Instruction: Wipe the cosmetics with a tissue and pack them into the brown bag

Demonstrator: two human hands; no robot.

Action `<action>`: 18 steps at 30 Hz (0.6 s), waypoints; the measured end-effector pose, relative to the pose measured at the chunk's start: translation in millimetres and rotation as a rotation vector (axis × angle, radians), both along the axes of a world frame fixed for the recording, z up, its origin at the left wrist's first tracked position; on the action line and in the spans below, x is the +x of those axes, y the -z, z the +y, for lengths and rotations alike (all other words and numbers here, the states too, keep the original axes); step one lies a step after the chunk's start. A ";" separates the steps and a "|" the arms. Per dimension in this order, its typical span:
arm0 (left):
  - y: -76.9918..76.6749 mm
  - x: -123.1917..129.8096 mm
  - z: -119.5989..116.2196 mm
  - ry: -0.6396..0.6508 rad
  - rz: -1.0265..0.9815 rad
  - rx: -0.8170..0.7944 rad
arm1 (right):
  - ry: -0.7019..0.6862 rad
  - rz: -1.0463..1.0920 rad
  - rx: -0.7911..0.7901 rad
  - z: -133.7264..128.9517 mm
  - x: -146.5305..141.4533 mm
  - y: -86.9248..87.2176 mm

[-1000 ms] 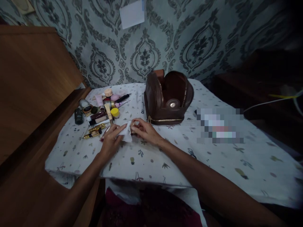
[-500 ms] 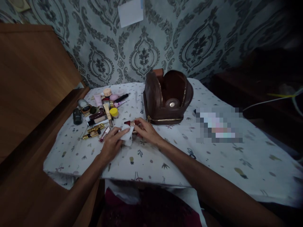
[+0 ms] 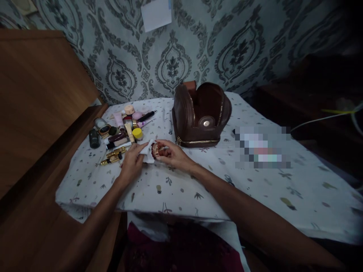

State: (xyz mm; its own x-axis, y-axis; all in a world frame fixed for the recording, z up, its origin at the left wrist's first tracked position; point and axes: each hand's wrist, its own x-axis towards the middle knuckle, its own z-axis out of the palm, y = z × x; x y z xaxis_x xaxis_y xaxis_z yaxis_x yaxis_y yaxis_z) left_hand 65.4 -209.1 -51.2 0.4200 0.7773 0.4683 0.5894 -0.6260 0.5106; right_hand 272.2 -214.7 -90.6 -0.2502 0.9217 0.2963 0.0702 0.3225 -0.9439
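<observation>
Right hand (image 3: 176, 158): fingers curled, thumb and fingertips closed on a small rounded item (image 3: 155, 150), dark red and gold, glossy; exact kind unclear. Left hand (image 3: 131, 161): fingers nearly straight and close together, clamped on a thin white tissue (image 3: 148, 152), soft, creased, right against the item. Both hands above the counter (image 3: 181, 196), which wears a white cloth printed with small plant motifs. Item sits between the hands, in front of the brown bag (image 3: 198, 134): smooth, leather-like, boxy with rounded upper sides, mouth open, metal zip teeth, round snap. Beyond the left hand, a cluster: yellow-lidded jar (image 3: 137, 133), squat; cream tube (image 3: 129, 132), slim; dark green bottle (image 3: 93, 139); gold tubes (image 3: 113, 155), shiny.
</observation>
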 end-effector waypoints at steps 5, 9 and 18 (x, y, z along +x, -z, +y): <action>13.3 1.8 -17.0 0.002 0.142 0.136 | 0.037 0.056 -0.175 -0.8 -1.1 -8.2; 21.1 1.1 -20.4 0.028 0.212 0.194 | 0.072 0.065 -0.269 -0.1 -1.1 -10.9; 13.4 -0.2 -12.8 0.028 0.109 0.105 | 0.071 0.134 -0.340 1.2 -2.0 -13.8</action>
State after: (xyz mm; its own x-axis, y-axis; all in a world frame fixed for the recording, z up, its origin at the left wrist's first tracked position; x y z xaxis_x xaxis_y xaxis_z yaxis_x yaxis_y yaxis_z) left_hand 65.1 -221.9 -64.6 0.4937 0.7138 0.4968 0.6190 -0.6897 0.3757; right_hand 270.2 -213.5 -76.9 -0.1616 0.9868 -0.0038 -0.0502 -0.0121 -0.9987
